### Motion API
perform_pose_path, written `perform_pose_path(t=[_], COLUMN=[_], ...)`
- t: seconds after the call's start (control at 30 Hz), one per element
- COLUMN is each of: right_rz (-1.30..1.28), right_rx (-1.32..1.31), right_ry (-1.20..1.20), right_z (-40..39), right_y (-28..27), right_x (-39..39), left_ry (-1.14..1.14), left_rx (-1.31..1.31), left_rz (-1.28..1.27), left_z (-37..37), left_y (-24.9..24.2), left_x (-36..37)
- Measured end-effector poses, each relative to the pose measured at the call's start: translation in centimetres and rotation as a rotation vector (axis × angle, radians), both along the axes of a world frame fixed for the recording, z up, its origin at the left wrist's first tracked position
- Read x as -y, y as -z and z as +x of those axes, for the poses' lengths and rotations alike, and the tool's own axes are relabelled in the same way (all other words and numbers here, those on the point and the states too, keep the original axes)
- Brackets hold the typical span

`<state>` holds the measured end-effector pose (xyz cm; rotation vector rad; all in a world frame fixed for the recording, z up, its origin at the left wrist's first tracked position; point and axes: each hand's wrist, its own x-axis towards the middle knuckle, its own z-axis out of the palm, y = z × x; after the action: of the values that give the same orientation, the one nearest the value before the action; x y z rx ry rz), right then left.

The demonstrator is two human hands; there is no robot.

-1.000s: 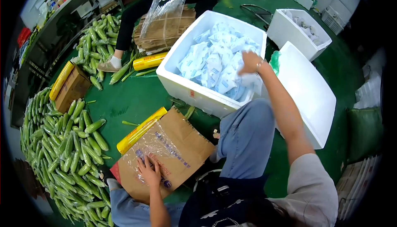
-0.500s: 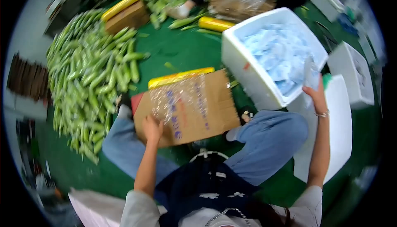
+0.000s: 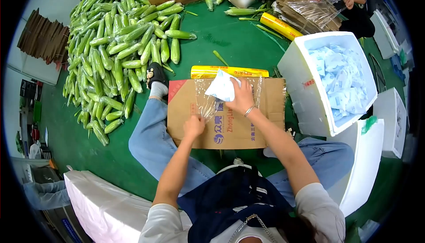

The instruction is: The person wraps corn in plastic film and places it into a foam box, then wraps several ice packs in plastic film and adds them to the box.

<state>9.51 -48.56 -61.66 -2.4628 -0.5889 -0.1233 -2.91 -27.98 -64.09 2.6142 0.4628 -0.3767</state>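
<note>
Green floor fills the frame, corn (image 3: 119, 44) heaped upper left. At centre, the right hand (image 3: 242, 97) pinches a white pack (image 3: 222, 88) over film (image 3: 208, 101) on cardboard (image 3: 230, 123); the left hand (image 3: 194, 126) presses the film's lower edge, fingers curled.

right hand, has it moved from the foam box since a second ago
Yes: the right hand left the foam box and now holds a white pack over the cardboard.

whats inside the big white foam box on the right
The foam box is filled with small white and blue packs. Whatever lies beneath the top packs, and the box's bottom, is covered.
</note>
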Motion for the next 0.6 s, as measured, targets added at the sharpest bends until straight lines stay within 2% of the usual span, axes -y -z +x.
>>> perform_pose_path(t=[0.03,0.1,0.17,0.23,0.27,0.33,0.4,0.43,0.5,0.53,0.6], right_rz=[0.0,-0.001,-0.059,-0.078,-0.093,-0.132,-0.019,-0.012,0.067,0.144,0.416], right_rx=[0.046,0.075,0.048,-0.011,-0.071,-0.078,-0.307,-0.372,-0.402,-0.418,-0.183], right_ry=[-0.005,-0.005,-0.155,-0.239,-0.316,-0.306,-0.356,-0.381,-0.286,-0.207,0.179], right_z=[0.0,-1.0,-1.9,-2.5,-2.8,-1.4,0.8,1.5,0.5,0.2,-4.9], right_y=[0.8,1.9,1.9,0.6,0.1,0.2,0.5,0.3,0.4,0.2,1.0], right_x=[-0.2,0.1,0.9,1.2,1.3,1.3,1.4,1.7,2.3,2.4,1.7], left_ry=[-0.031,-0.236,-0.362,-0.362,-0.338,-0.3,0.561,0.571,0.759,0.761,0.869], left_rx=[0.0,0.071,0.201,0.306,0.332,0.348,0.632,0.626,0.569,0.575,0.455], left_rz=[-0.142,-0.608,-0.98,-1.184,-1.236,-1.268,-0.484,-0.491,-0.037,-0.038,0.074], left_z=[0.1,0.1,0.9,3.3,4.6,6.6,8.2,8.0,7.5,7.8,8.9], left_y=[0.0,-1.2,-3.4,-4.5,-4.1,-2.4,0.2,-1.2,-5.9,-5.6,-4.3], left_x=[-0.9,-2.3,-2.7,-1.9,-1.3,0.0,1.5,2.1,3.4,3.5,2.8])
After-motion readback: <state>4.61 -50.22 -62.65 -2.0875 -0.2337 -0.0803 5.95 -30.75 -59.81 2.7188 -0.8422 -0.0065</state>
